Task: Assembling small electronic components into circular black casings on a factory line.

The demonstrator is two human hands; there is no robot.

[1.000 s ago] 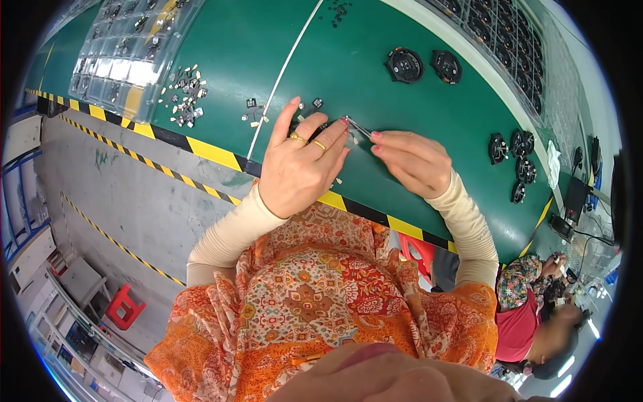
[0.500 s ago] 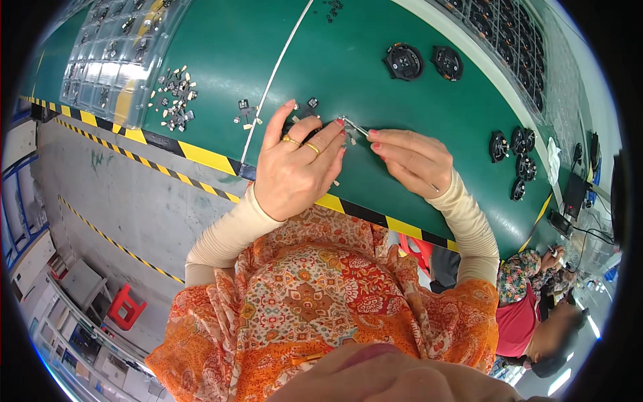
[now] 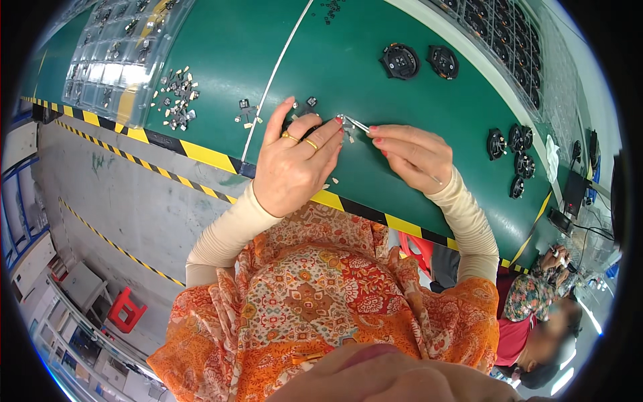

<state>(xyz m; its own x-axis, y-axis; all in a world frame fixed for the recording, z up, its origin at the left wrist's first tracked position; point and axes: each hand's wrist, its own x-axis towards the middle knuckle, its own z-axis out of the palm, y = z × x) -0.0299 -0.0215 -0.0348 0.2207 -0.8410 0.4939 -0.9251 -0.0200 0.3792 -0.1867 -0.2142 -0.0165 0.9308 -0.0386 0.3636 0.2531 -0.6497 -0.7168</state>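
Note:
My right hand [image 3: 418, 157] pinches a pair of silver tweezers [image 3: 360, 125], their tips pointing left. The tips meet a tiny shiny part [image 3: 340, 118] at the fingertips of my left hand [image 3: 298, 161]. That hand is closed, its index finger raised apart from the others and two gold rings on its fingers. Something dark shows between its fingers, mostly hidden. Just beyond it on the green table [image 3: 375, 181] lie a few small black parts with square ends [image 3: 310, 104]. Similar small parts [image 3: 245, 110] lie to its left, by the white line.
Loose connector parts [image 3: 177, 97] form a pile at left, beside a clear compartment tray [image 3: 117, 63]. Two round black housings [image 3: 400, 61] sit at the far right, with several smaller round ones [image 3: 520, 151] nearer the right edge. A filled tray [image 3: 499, 33] stands behind. A co-worker [image 3: 529, 321] sits at lower right.
The tweezers have shifted slightly at the left fingertips, and their arms now look a little apart. My hands stay nearly in place. The co-worker at right has moved a little.

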